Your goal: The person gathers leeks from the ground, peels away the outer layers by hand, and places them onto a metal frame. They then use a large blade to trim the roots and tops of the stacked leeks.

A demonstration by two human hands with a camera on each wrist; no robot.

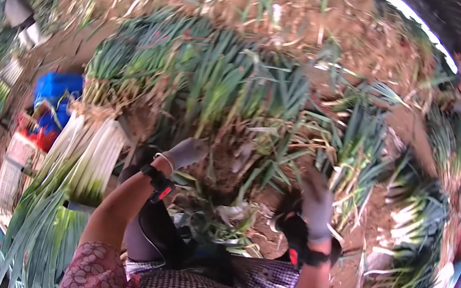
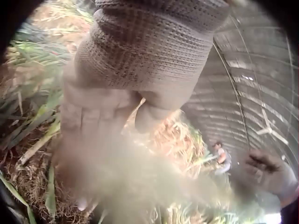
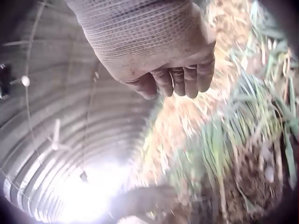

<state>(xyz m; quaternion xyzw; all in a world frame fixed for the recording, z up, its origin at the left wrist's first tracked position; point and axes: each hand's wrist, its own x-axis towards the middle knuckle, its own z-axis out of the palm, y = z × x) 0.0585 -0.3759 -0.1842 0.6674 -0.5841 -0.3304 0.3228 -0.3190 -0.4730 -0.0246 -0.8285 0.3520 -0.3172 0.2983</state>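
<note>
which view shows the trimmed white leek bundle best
The head view: the leek bundle lies whole at the person's left, white stalks side by side, green tops toward the camera. The left wrist view shows only blurred green leaves past the left hand; the right wrist view shows loose leeks, not the bundle.

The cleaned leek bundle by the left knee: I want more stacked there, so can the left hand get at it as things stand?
Probably yes. The left hand is raised over the heap of unsorted leeks, gripping nothing I can see, and the cleaned leek bundle lies just beside that forearm with nothing between them.
</note>
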